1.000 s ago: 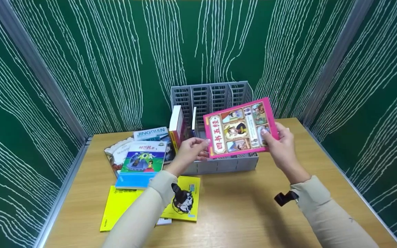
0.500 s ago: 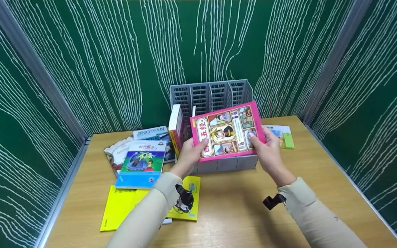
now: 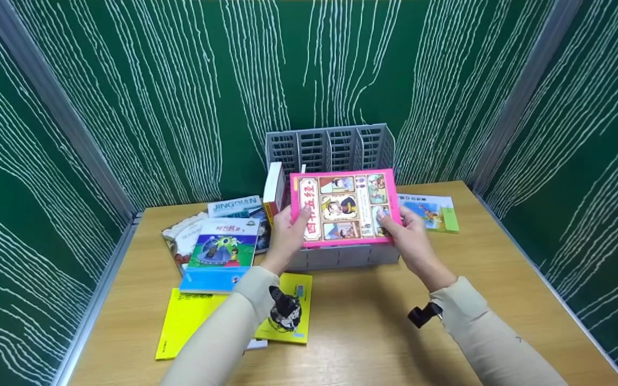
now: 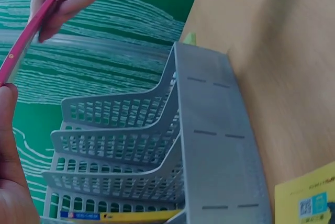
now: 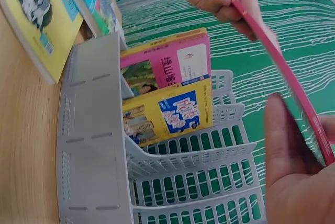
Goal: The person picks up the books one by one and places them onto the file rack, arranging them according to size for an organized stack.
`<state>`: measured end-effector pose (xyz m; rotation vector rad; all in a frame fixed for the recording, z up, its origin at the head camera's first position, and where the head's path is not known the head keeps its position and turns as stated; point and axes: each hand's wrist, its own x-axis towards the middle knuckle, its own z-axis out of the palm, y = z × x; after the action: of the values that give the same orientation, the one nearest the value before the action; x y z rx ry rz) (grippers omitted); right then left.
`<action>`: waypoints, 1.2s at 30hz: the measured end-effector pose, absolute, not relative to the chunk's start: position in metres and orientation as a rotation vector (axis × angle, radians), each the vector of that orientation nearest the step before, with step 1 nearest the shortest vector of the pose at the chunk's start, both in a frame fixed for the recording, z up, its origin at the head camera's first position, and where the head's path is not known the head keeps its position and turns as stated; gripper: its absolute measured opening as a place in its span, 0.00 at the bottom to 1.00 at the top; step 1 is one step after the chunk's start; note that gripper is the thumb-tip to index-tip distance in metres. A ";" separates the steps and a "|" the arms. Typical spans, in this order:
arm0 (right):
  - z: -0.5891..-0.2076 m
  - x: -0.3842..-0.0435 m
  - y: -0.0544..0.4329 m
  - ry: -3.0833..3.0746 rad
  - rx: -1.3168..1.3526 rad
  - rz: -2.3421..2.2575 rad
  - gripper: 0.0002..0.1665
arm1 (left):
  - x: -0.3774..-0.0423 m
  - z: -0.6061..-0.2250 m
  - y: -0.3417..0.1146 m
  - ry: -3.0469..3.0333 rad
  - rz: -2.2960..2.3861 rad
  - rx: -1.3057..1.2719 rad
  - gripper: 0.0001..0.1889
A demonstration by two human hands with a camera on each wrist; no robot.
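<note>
Both hands hold a pink-bordered picture book (image 3: 341, 208), its cover facing the head camera. The left hand (image 3: 286, 236) grips its left side with the thumb on the cover. At the opposite side the right hand (image 3: 413, 236) does the same, fingers behind. Edge-on in the left wrist view, the book (image 4: 31, 33) shows as a thin pink strip. Below and behind it stands a grey divided book rack (image 3: 352, 257), partly covered by the book in the head view. Upright in the rack are a yellow book (image 5: 167, 114) and a pink-and-yellow book (image 5: 162, 67).
Left of the rack, a blue-green book (image 3: 220, 252) lies over several others, including a white-and-teal one (image 3: 234, 206). Yellow books (image 3: 185, 321) lie in front, partly under the left sleeve. A blue-and-green booklet (image 3: 435, 212) lies right of the rack. Green walls (image 3: 341, 59) enclose the wooden table (image 3: 373, 332).
The pink-bordered book has moved left and levelled out. The left hand has gone from its lower left corner to a grip on its left side. The booklet right of the rack has come into sight.
</note>
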<state>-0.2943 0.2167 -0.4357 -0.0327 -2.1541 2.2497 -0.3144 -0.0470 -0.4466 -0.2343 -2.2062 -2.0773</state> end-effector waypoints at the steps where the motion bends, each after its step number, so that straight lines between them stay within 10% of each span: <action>1: -0.436 -0.294 0.217 -2.194 -0.035 2.228 0.30 | -0.314 -0.445 -0.050 -2.210 -2.076 -0.235 0.21; 36: -0.543 -0.335 0.231 -2.654 0.400 1.022 0.17 | -0.314 -0.416 -0.084 -2.086 -1.571 -0.020 0.16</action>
<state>-0.3346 0.2311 -0.5433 0.3996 -2.6538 1.0216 -0.3137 -0.0839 -0.4162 -0.0204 -2.0856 -1.5714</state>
